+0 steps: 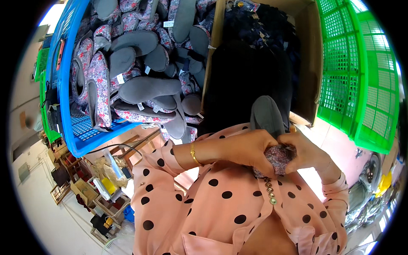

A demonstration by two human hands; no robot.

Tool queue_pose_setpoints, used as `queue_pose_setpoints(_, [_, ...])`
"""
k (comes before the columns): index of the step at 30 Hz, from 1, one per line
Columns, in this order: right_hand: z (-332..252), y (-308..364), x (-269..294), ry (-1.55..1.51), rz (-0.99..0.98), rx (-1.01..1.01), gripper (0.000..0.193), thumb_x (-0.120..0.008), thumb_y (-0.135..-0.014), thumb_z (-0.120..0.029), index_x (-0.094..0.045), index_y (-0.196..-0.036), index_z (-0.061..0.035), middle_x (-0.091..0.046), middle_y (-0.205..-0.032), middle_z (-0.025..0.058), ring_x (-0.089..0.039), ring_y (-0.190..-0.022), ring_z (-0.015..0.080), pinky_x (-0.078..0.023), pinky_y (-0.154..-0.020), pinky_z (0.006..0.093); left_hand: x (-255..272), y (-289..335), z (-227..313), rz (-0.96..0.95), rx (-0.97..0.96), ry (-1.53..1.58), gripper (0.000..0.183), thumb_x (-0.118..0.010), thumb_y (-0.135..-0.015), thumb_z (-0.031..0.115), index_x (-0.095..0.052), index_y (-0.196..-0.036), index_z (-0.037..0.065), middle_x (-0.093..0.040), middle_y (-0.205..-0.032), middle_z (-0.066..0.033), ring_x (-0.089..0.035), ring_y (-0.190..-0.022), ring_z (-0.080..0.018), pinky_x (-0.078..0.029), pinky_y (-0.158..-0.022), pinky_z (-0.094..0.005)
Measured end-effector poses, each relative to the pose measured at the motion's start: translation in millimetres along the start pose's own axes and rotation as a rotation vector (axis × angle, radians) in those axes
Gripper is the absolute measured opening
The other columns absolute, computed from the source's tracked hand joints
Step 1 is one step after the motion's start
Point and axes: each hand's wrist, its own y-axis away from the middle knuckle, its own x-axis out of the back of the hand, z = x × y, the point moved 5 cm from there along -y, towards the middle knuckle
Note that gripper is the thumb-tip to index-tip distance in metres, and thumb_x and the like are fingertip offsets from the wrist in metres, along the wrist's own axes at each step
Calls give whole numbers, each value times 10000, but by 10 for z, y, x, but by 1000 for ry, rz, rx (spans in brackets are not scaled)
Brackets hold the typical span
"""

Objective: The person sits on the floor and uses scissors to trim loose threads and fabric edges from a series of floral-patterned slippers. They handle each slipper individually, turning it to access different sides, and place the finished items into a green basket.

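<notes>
Close to my chest, both hands grip one slipper with a grey sole [267, 114] and a floral fabric upper [278, 159]. My left hand [256, 149] is wrapped round its left side, with the thumb on the fabric. On the other side, my right hand [307, 154] is closed with bent fingers at the fabric opening. The sole's rounded end points away from me, and my fingers partly hide the near end. Ahead on the left, a blue plastic crate [64, 85] is heaped with similar slippers [149, 88], many tagged with small white labels.
A cardboard box [312, 63] beside the crate holds dark navy items [263, 25]. Something black, hard to make out, fills the area before it. Green plastic baskets [344, 72] stand at the right. Wooden racks [85, 193] with assorted goods are at the lower left.
</notes>
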Motion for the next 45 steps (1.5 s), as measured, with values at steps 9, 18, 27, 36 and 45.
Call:
queue_pose_setpoints(9, [-111,259,-319,-735,24,-358,331,-762,-835,-190,-624,-1066,4,-637,-959,3,-575,-864,64,-478,-800,222,69,6,-65,8,46,-45,255,-788,-727,192,-634,-764,-8,-572,-642,15,-501,-583,-47,-413,-538,-231])
queue_pose_setpoints(18, [-8,214,-301,-751,16,-378,449,-785,-814,-268,-611,-1139,-12,-636,-1038,21,-581,-936,85,-469,-863,231,127,49,-120,-264,122,183,307,-752,-821,275,-618,-969,41,-572,-921,-12,-494,-898,-75,-382,-815,-212])
queue_pose_setpoints(27, [72,-55,-3,-697,-43,-317,463,-768,-829,-347,-628,-1105,-3,-613,-883,24,-551,-728,62,-436,-617,162,468,-48,51,-152,146,28,293,-778,-827,170,-615,-1007,6,-593,-873,30,-515,-793,-33,-427,-676,-198])
queue_pose_setpoints(36, [-119,-148,178,-670,206,-203,307,-737,-845,-255,-673,-1009,-4,-653,-871,24,-579,-741,56,-463,-654,179,541,-120,343,136,76,-334,188,-741,-830,124,-626,-916,3,-590,-795,22,-511,-742,-38,-426,-650,-203])
queue_pose_setpoints(45, [-56,-612,902,-209,499,-75,205,-686,-850,-224,-695,-845,-19,-596,-684,-18,-475,-601,42,-376,-521,218,1125,-393,667,351,-70,-563,234,-694,-861,175,-566,-948,-1,-536,-824,1,-502,-764,-73,-442,-680,-225])
